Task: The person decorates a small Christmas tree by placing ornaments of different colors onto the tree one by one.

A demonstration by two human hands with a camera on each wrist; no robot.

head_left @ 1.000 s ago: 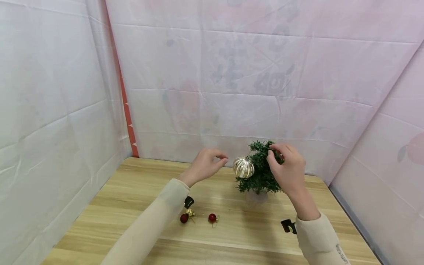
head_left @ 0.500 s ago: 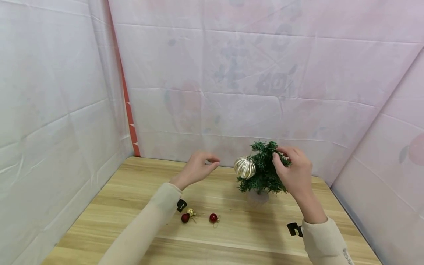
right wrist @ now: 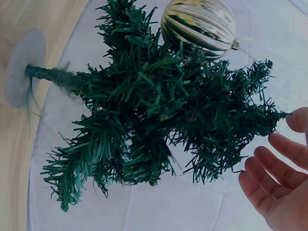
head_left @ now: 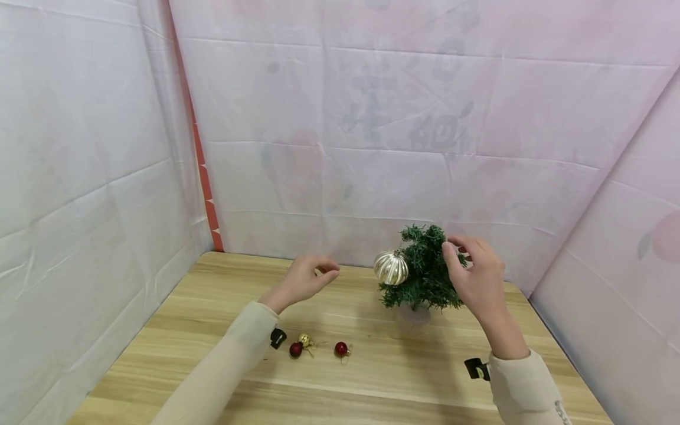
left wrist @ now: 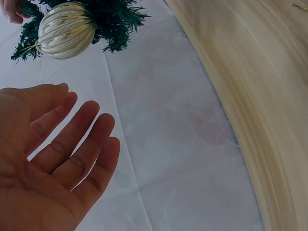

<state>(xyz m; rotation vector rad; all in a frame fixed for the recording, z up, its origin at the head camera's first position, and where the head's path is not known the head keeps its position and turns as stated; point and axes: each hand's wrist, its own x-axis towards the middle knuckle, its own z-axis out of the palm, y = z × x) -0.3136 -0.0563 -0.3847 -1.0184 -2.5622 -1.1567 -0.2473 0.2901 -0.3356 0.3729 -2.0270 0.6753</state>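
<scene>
A small green artificial Christmas tree (head_left: 425, 265) stands on a round pale base (right wrist: 26, 67) toward the back right of the table. From its left side hangs a ribbed, shiny gold bauble (head_left: 391, 268), whose thin string shows in the right wrist view. My right hand (head_left: 478, 274) is beside the tree's upper right, nothing held, with the thumb (right wrist: 297, 120) right at a branch tip and the other fingers loosely extended. To the left of the bauble, my left hand (left wrist: 62, 149) is raised in the air, holding nothing, its fingers slightly bent and spread.
On the wooden table (head_left: 340, 395) lie a dark red bauble (head_left: 296, 350) and a small gold bauble (head_left: 304, 340) side by side. Another red bauble (head_left: 341, 349) with a thin loop lies to their right. Pale cloth (head_left: 340, 118) surrounds the table at the back and sides.
My left hand has drawn back left and slightly down, away from the gold bauble. My right hand has shifted right, from in front of the tree toward its right edge.
</scene>
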